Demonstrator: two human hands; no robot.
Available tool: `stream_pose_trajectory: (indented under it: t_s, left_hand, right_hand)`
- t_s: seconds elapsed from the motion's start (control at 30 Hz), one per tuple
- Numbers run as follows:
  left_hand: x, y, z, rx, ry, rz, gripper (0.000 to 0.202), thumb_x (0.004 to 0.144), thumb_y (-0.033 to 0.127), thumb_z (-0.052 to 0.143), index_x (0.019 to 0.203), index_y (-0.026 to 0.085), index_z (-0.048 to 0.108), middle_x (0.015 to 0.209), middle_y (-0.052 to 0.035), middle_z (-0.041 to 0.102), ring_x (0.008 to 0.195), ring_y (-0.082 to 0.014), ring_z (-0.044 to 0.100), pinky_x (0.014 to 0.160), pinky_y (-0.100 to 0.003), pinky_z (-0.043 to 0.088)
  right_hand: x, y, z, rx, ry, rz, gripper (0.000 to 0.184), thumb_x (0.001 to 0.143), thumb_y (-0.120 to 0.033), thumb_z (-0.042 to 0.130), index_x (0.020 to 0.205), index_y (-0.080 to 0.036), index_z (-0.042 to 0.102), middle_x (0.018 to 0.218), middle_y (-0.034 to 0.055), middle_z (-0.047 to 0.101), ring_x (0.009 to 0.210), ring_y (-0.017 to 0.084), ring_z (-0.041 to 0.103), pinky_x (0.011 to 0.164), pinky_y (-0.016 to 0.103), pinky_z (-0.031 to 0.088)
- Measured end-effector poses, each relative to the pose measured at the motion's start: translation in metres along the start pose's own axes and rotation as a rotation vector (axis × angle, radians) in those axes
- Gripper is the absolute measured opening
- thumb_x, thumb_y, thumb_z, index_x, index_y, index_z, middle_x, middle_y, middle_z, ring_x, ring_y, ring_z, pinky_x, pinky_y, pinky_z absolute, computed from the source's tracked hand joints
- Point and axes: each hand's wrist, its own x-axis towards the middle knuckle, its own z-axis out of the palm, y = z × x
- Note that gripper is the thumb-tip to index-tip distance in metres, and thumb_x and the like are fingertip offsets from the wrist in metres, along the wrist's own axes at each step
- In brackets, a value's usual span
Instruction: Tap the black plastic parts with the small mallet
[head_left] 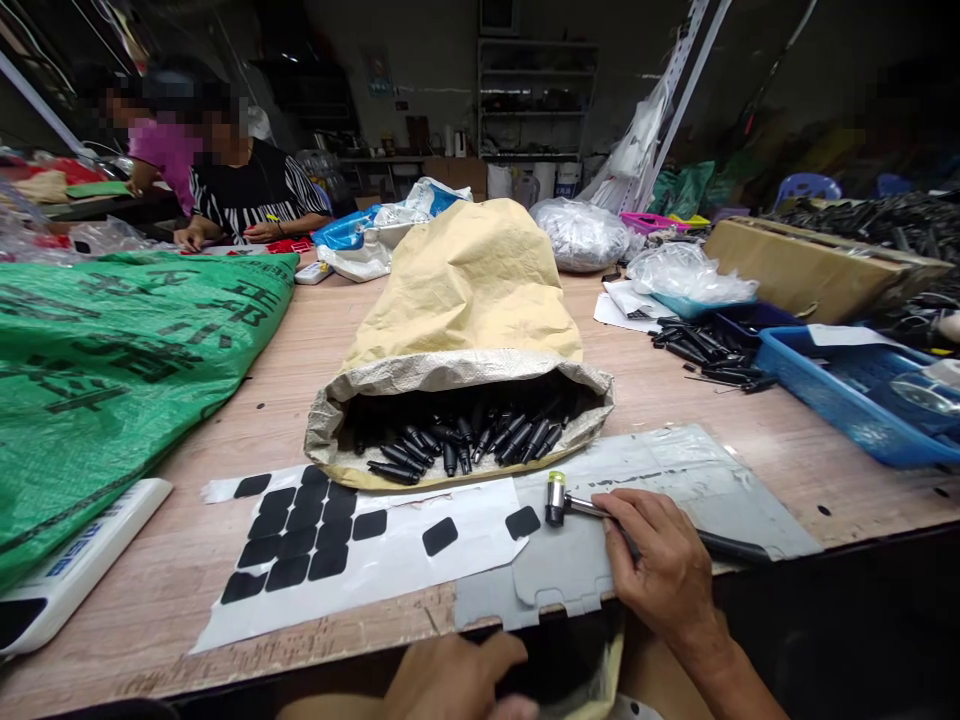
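Observation:
My right hand (664, 560) is closed around a small two-faced mallet (556, 498), with one yellow and one black face. The mallet's head lies over a grey sheet (645, 470) near the table's front edge, and its black handle sticks out to the right of my fist. My left hand (450, 680) is below the table edge, its thumb and forefinger apart, with nothing visible between them. Just beside it is an open bag (611, 665) at my lap, dark inside. Ahead lies a yellow paper sack (465, 280), its mouth facing me, holding many black pen-like parts (450, 455).
A white sheet (390, 570) carries several black rounded-square stickers (298, 540). A green woven sack (127, 350) lies on the left over a white box (90, 560). On the right are a blue basket (840, 400) and loose black parts (697, 345). Other people (255, 190) sit across the table.

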Motion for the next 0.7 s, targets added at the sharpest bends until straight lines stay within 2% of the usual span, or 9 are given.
stream_pose_trajectory:
  t_s: [0.07, 0.1, 0.17, 0.2, 0.3, 0.43, 0.53, 0.63, 0.7]
  left_hand:
    - [-0.001, 0.0, -0.033, -0.021, 0.235, 0.063, 0.029, 0.097, 0.046, 0.053, 0.11, 0.034, 0.076, 0.083, -0.0012, 0.078, 0.075, -0.022, 0.073, 0.069, -0.029, 0.054]
    - [0.001, -0.004, -0.049, 0.015, 0.413, 0.044, 0.031, 0.099, 0.044, 0.049, 0.112, 0.033, 0.075, 0.088, -0.002, 0.078, 0.077, -0.0214, 0.072, 0.071, -0.029, 0.054]
    - [0.008, -0.02, -0.079, 0.17, 0.753, -0.005, 0.034, 0.099, 0.041, 0.048, 0.119, 0.027, 0.072, 0.101, -0.0066, 0.077, 0.09, -0.0254, 0.07, 0.082, -0.036, 0.055]
    - [0.013, -0.03, -0.091, 0.26, 0.858, -0.029, 0.035, 0.098, 0.039, 0.049, 0.122, 0.025, 0.071, 0.109, -0.0091, 0.075, 0.102, -0.0289, 0.067, 0.092, -0.041, 0.052]
    - [0.027, -0.063, -0.115, 0.435, 0.863, -0.1, 0.034, 0.093, 0.032, 0.054, 0.121, 0.021, 0.069, 0.119, -0.0117, 0.072, 0.122, -0.037, 0.054, 0.103, -0.052, 0.043]
    - [0.032, -0.085, -0.118, 0.495, 0.762, -0.216, 0.024, 0.091, 0.031, 0.059, 0.111, 0.025, 0.072, 0.112, -0.0098, 0.07, 0.118, -0.0381, 0.053, 0.095, -0.052, 0.044]
    - [0.028, -0.077, -0.113, 0.498, 0.811, -0.205, 0.017, 0.091, 0.032, 0.062, 0.101, 0.025, 0.073, 0.104, -0.0095, 0.068, 0.11, -0.0368, 0.054, 0.093, -0.052, 0.042]
    - [0.027, -0.053, -0.103, 0.406, 0.874, -0.035, 0.015, 0.092, 0.035, 0.064, 0.101, 0.025, 0.071, 0.103, -0.0079, 0.068, 0.107, -0.0335, 0.054, 0.094, -0.049, 0.04]
    - [0.031, -0.034, -0.092, 0.295, 0.791, 0.108, 0.014, 0.093, 0.034, 0.066, 0.102, 0.025, 0.07, 0.101, -0.0059, 0.069, 0.104, -0.03, 0.055, 0.092, -0.045, 0.04]
  right_hand:
    - [0.0, 0.0, 0.0, -0.001, 0.001, 0.0, 0.031, 0.089, -0.012, 0.058, 0.116, -0.025, 0.069, 0.102, 0.0049, 0.069, 0.097, 0.023, 0.062, 0.086, 0.04, 0.049]
    - [0.0, 0.0, 0.0, -0.002, 0.001, 0.0, 0.031, 0.09, -0.012, 0.058, 0.116, -0.024, 0.069, 0.102, 0.0049, 0.069, 0.097, 0.023, 0.062, 0.086, 0.04, 0.049]
    - [0.0, 0.0, 0.0, -0.002, -0.001, 0.0, 0.031, 0.09, -0.012, 0.058, 0.116, -0.024, 0.069, 0.103, 0.005, 0.069, 0.098, 0.023, 0.062, 0.087, 0.04, 0.049]
    - [-0.001, 0.0, 0.0, -0.001, -0.003, 0.0, 0.03, 0.09, -0.012, 0.057, 0.115, -0.024, 0.069, 0.103, 0.0051, 0.069, 0.098, 0.023, 0.062, 0.087, 0.04, 0.049]
    - [-0.001, 0.0, 0.0, -0.002, -0.007, 0.008, 0.029, 0.091, -0.012, 0.056, 0.115, -0.024, 0.069, 0.103, 0.0055, 0.069, 0.098, 0.023, 0.061, 0.086, 0.04, 0.049]
    - [-0.001, 0.0, 0.001, -0.005, -0.011, 0.012, 0.029, 0.091, -0.013, 0.056, 0.115, -0.023, 0.069, 0.103, 0.0061, 0.069, 0.098, 0.023, 0.061, 0.087, 0.041, 0.049]
    - [-0.001, 0.001, 0.001, -0.004, -0.017, 0.015, 0.028, 0.091, -0.013, 0.057, 0.114, -0.023, 0.069, 0.104, 0.0061, 0.069, 0.098, 0.023, 0.061, 0.087, 0.04, 0.048]
    - [-0.002, 0.0, 0.001, 0.0, -0.007, 0.019, 0.028, 0.091, -0.014, 0.057, 0.114, -0.023, 0.07, 0.103, 0.006, 0.069, 0.098, 0.023, 0.061, 0.086, 0.039, 0.048]
    - [-0.001, 0.0, 0.001, 0.0, -0.002, 0.022, 0.026, 0.092, -0.015, 0.058, 0.114, -0.023, 0.07, 0.103, 0.0061, 0.069, 0.097, 0.023, 0.061, 0.085, 0.039, 0.047]
